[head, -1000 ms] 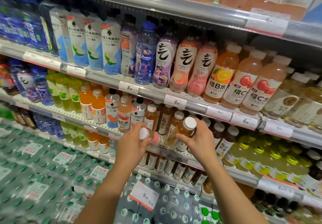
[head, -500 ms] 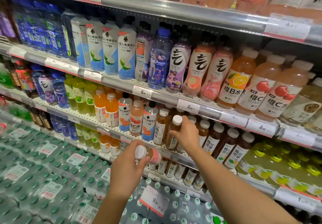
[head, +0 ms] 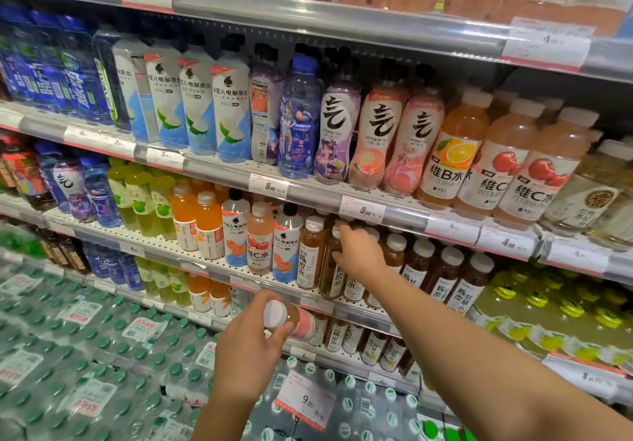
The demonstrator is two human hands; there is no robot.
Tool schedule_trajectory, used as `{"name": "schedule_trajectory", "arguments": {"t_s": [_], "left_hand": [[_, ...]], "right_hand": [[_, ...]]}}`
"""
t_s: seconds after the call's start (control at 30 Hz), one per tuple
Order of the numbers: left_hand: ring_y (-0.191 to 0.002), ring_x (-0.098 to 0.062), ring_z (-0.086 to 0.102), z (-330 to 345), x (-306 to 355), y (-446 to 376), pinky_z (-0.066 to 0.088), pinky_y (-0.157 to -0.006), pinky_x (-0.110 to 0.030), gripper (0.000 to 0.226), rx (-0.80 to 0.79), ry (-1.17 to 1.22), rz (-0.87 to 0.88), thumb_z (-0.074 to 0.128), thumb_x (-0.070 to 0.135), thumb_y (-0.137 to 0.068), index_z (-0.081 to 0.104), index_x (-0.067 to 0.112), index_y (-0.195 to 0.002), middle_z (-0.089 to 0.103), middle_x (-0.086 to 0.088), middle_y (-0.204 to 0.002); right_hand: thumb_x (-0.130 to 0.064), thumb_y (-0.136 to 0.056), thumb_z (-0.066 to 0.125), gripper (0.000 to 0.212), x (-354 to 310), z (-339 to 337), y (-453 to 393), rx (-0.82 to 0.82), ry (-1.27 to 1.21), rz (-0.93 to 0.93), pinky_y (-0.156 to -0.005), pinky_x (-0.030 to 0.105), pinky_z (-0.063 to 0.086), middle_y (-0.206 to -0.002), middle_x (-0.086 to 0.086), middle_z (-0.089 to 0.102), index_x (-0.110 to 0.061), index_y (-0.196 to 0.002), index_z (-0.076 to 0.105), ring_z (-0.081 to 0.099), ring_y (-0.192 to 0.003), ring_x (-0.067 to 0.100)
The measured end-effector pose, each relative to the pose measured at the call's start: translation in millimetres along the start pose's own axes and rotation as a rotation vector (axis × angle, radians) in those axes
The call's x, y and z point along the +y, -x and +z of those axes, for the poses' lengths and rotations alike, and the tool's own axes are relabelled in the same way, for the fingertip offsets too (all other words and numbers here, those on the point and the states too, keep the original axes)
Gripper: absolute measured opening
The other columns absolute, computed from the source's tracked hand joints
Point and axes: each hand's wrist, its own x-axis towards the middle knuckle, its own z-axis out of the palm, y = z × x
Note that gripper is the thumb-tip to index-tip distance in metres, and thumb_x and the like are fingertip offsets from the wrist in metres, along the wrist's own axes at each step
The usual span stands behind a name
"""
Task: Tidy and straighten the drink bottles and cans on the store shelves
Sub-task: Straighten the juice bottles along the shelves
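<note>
At centre shelf, right hand (head: 358, 252) grips an amber tea bottle (head: 331, 269) among neighbours; left hand (head: 248, 349) at 6 o'clock holds pink-labelled bottle (head: 294, 320) sideways. Risk: elbowing adjacent bottles over, domino fall.

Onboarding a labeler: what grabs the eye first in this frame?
The left hand grips a small white-capped bottle tipped on its side in front of the lower shelves. The right hand reaches among the amber bottles on the middle shelf. Above them stand peach-pink bottles with bold black characters.
</note>
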Motion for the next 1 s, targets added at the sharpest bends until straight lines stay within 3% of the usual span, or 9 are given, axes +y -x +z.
{"name": "schedule_trajectory", "arguments": {"t_s": [0.17, 0.33, 0.5, 0.63, 0.73, 0.87, 1.0], "left_hand": [[-0.072, -0.004, 0.060, 1, 4, -1, 0.038, -0.059, -0.022, 0.034, -0.014, 0.008, 0.021, 0.076, 0.041, -0.086, 0.049, 0.044, -0.106, 0.058, 0.027, -0.086], [-0.069, -0.002, 0.056, 2, 9, -2, 0.035, -0.058, -0.020, 0.034, -0.011, -0.001, 0.057, 0.075, 0.044, -0.087, 0.046, 0.046, -0.105, 0.059, 0.025, -0.087], [-0.069, -0.003, 0.057, 3, 13, 1, 0.038, -0.059, -0.024, 0.032, -0.016, 0.009, 0.060, 0.075, 0.043, -0.087, 0.048, 0.044, -0.104, 0.060, 0.026, -0.085], [-0.067, 0.000, 0.055, 2, 12, 4, 0.035, -0.057, -0.020, 0.031, -0.018, 0.011, 0.059, 0.076, 0.041, -0.086, 0.048, 0.043, -0.101, 0.060, 0.027, -0.082], [-0.065, 0.000, 0.056, 2, 9, 6, 0.035, -0.055, -0.020, 0.031, -0.018, -0.003, 0.045, 0.076, 0.042, -0.086, 0.048, 0.043, -0.100, 0.062, 0.025, -0.079], [-0.066, -0.002, 0.058, 0, 5, 6, 0.040, -0.057, -0.025, 0.032, -0.015, -0.018, 0.032, 0.075, 0.044, -0.085, 0.047, 0.043, -0.102, 0.062, 0.023, -0.079], [-0.070, -0.004, 0.058, 3, 7, 5, 0.044, -0.060, -0.029, 0.032, -0.017, -0.016, 0.029, 0.075, 0.044, -0.086, 0.047, 0.043, -0.102, 0.063, 0.021, -0.084]], "right_hand": [[-0.019, -0.094, 0.065, 0.035, -4, -7, -9, -0.014, -0.025, -0.027, -0.081, 0.047, 0.057, -0.111, 0.016, 0.066, -0.010, -0.126, 0.055, 0.066, -0.101, 0.040], [-0.034, -0.094, 0.071, 0.039, -5, -11, -12, -0.034, -0.036, 0.019, -0.079, 0.041, 0.052, -0.111, 0.013, 0.068, -0.009, -0.121, 0.058, 0.066, -0.103, 0.036], [-0.033, -0.098, 0.068, 0.029, -11, -11, -12, -0.045, -0.049, 0.057, -0.083, 0.044, 0.056, -0.106, 0.013, 0.069, -0.007, -0.110, 0.062, 0.067, -0.099, 0.033], [-0.036, -0.098, 0.067, 0.032, -11, -15, -10, -0.045, -0.065, 0.062, -0.083, 0.044, 0.057, -0.107, 0.013, 0.069, -0.008, -0.113, 0.061, 0.067, -0.099, 0.033], [-0.048, -0.099, 0.060, 0.044, -5, -15, -2, -0.017, -0.027, 0.012, -0.078, 0.043, 0.056, -0.106, 0.012, 0.068, -0.009, -0.120, 0.058, 0.067, -0.097, 0.034], [-0.041, -0.103, 0.050, 0.044, 20, -16, 21, 0.149, 0.055, -0.084, -0.071, 0.042, 0.056, -0.117, 0.009, 0.066, -0.015, -0.138, 0.050, 0.069, -0.093, 0.033], [-0.044, -0.104, 0.050, 0.041, 41, -19, 30, 0.136, 0.109, 0.027, -0.072, 0.042, 0.055, -0.116, 0.010, 0.066, -0.014, -0.132, 0.053, 0.068, -0.094, 0.036]]}}
